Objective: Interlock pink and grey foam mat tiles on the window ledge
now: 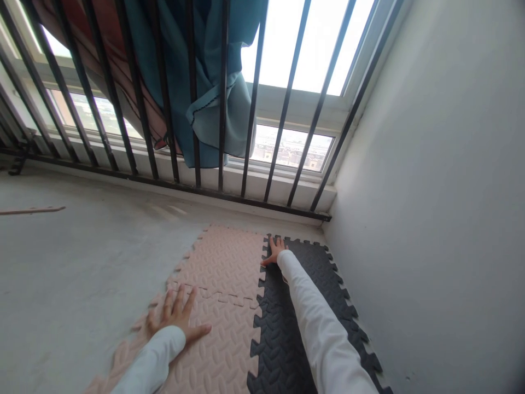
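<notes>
Interlocking foam mats lie on the concrete floor in the corner: pink mats (223, 273) on the left, a black mat (311, 273) on the right beside the wall. My left hand (177, 317) lies flat with fingers spread on the near pink mat, close to its left edge. My right hand (274, 251) reaches far forward and presses flat, fingers open, on the toothed seam where the far pink mat meets the black one. Both arms wear white sleeves. Neither hand holds anything.
A black barred railing (197, 186) runs along the window sill ahead, with blue and red cloth (205, 98) hanging behind it. A white wall (430, 191) bounds the right. Bare grey floor (74, 262) lies to the left, with a thin wooden strip (33, 210) on it.
</notes>
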`<state>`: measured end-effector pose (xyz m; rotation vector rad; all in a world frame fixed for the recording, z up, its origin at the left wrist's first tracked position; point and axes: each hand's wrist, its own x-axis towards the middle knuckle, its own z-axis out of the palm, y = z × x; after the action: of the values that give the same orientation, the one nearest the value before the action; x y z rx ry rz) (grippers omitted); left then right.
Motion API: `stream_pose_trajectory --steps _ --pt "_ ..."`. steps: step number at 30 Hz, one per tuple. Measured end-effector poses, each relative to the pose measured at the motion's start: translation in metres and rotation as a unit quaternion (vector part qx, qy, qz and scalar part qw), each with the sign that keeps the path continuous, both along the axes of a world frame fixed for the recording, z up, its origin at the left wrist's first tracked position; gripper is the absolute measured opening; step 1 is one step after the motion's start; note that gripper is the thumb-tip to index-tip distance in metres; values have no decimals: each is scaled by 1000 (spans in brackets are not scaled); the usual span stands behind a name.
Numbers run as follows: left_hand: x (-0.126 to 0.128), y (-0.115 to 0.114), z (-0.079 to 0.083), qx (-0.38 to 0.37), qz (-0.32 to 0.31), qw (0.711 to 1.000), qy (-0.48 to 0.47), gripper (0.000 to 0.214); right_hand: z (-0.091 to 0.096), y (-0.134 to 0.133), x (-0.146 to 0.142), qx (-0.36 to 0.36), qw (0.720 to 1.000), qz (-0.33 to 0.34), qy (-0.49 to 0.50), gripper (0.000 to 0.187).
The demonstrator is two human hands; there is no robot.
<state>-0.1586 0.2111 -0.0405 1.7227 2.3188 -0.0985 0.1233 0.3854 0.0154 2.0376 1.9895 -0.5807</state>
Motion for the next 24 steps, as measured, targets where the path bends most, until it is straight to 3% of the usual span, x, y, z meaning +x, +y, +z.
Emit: stream_pose_trajectory --steps 3,6,10,15,21,24 --pt "1 -2 3 12 -3 1000 -9 91 4 -13 -4 40 998 -32 -26 124" --pt "1 -3 5 4 -1 1000 -12 93 12 -25 -8 81 995 36 -40 120" --pt "0 -2 1 28 -1 999 -15 97 13 -38 -8 47 992 108 -41 121" --pt "-1 -1 -3 35 -8 999 -4 102 13 -49 -7 32 995 75 -53 122" --pt "1 -3 3 37 -1 999 -6 97 23 -59 -22 33 989 144 -23 120" --pt "1 -4 6 33 -3 999 -14 96 22 -65 -27 5 991 133 -26 124"
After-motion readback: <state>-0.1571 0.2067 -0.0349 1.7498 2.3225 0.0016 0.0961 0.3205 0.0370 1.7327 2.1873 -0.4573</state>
